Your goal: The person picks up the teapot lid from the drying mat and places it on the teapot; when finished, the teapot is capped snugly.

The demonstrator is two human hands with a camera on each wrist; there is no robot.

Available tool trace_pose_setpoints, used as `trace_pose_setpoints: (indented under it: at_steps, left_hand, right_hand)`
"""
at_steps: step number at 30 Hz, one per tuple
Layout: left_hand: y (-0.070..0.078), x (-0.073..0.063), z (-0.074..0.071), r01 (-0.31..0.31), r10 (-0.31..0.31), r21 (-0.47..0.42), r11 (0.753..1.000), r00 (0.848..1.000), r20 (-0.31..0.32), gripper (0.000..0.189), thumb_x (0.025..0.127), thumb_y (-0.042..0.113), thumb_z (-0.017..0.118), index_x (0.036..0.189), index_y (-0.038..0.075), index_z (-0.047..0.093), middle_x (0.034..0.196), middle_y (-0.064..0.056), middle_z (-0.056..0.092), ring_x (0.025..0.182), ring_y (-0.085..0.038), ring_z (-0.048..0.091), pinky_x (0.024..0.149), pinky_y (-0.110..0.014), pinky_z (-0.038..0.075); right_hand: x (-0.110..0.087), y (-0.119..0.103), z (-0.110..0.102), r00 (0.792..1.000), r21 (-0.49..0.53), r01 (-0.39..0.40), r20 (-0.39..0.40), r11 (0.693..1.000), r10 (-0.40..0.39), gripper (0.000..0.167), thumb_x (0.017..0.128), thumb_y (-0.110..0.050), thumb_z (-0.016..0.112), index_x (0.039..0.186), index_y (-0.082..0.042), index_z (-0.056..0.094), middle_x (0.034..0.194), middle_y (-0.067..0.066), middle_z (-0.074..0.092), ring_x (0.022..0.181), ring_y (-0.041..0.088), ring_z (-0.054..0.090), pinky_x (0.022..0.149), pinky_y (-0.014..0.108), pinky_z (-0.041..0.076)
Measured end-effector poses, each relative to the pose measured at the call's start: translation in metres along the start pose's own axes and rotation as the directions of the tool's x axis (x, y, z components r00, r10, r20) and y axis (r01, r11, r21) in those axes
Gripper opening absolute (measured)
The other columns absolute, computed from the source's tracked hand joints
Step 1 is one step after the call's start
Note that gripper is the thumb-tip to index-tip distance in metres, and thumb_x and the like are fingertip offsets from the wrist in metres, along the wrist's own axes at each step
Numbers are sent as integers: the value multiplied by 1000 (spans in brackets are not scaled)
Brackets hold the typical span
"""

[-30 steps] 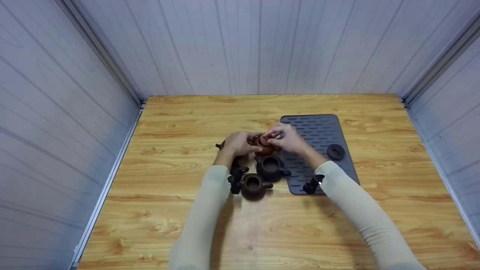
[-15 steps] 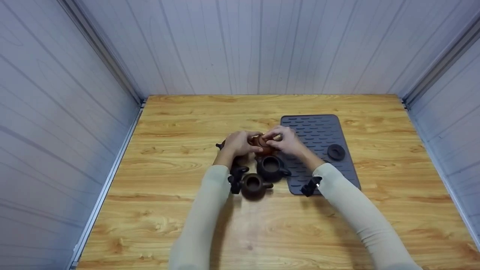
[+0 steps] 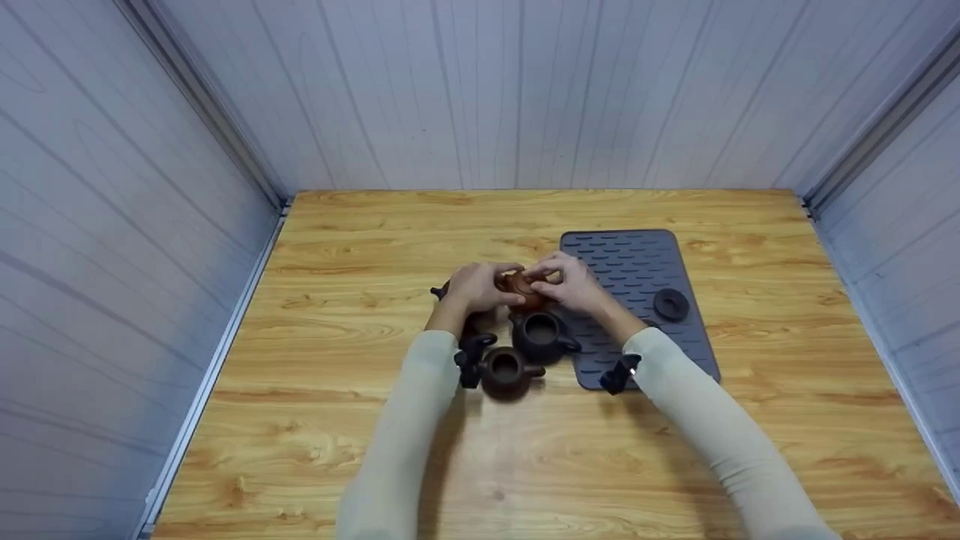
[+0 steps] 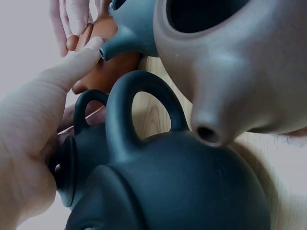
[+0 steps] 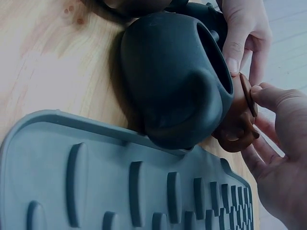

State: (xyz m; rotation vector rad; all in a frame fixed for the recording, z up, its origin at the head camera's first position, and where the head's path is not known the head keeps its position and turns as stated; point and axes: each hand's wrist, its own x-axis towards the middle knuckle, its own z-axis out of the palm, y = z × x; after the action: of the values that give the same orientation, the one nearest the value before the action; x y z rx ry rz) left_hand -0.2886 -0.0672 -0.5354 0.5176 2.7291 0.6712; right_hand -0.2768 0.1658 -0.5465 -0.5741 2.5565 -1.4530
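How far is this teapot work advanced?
Looks done: two lidded black teapots. In hand: the left hand holds the orange teapot; the right hand pinches its lid. Apparently left: the open black teapot and brown teapot, with a dark lid on the mat.

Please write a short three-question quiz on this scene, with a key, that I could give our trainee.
1. Which hand touches the knob of the orange-brown teapot?
2. True or false: the dark round piece lies on the grey mat.
3. The top of the dark brown teapot is: (a) lidded, (b) open, (c) covered by a hand.

Key: 1. The right hand. 2. True. 3. b.
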Motion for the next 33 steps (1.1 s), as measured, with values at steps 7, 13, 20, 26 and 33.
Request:
trace_pose_setpoints:
  at_steps: [7, 13, 20, 26, 33]
  left_hand:
    - [-4, -3, -6, -1, 3, -38, 999, 999, 45, 69, 103, 44, 84, 165, 33, 59, 149, -10, 77, 135, -34, 71, 118, -54, 53]
    - [-6, -7, -18, -34, 38, -133, 990, 999, 31, 59, 105, 30, 82, 161, 21, 64, 150, -11, 76, 140, -32, 71, 122, -50, 55]
    - [-5, -19, -34, -89, 81, -175, 981, 995, -49, 50, 106, 24, 81, 153, 12, 70, 151, -13, 76, 145, -36, 69, 124, -55, 53]
    - [-4, -29, -34, -170, 150, -144, 975, 979, -136, 42, 105, 17, 81, 145, 8, 75, 144, -15, 79, 139, -38, 71, 116, -55, 59]
    - [4, -41, -29, -214, 184, -245, 946, 973, -141, 43, 104, 14, 82, 145, 5, 74, 144, -19, 77, 139, -43, 69, 114, -56, 60]
  right_hand:
    - [4, 2, 5, 1000, -14, 4, -10, 1000, -4, 24, 105, -10, 80, 129, -5, 84, 133, 22, 70, 124, 38, 70, 100, 32, 59]
    - [6, 3, 6, 1000, -16, 14, -8, 1000, -14, 24, 105, -10, 80, 129, -4, 84, 133, 23, 70, 125, 36, 69, 97, 24, 55]
    - [6, 4, 3, 1000, 2, 18, -2, 1000, -18, 25, 106, -9, 79, 129, -3, 83, 134, 23, 69, 129, 39, 68, 107, 45, 59]
    - [6, 3, 1, 1000, 12, 23, 6, 1000, -23, 25, 106, -10, 79, 130, -4, 83, 134, 24, 69, 127, 41, 68, 105, 47, 59]
    - [7, 3, -2, 1000, 2, 18, 24, 1000, -18, 31, 107, -12, 78, 137, -4, 80, 136, 24, 68, 129, 40, 68, 105, 44, 61]
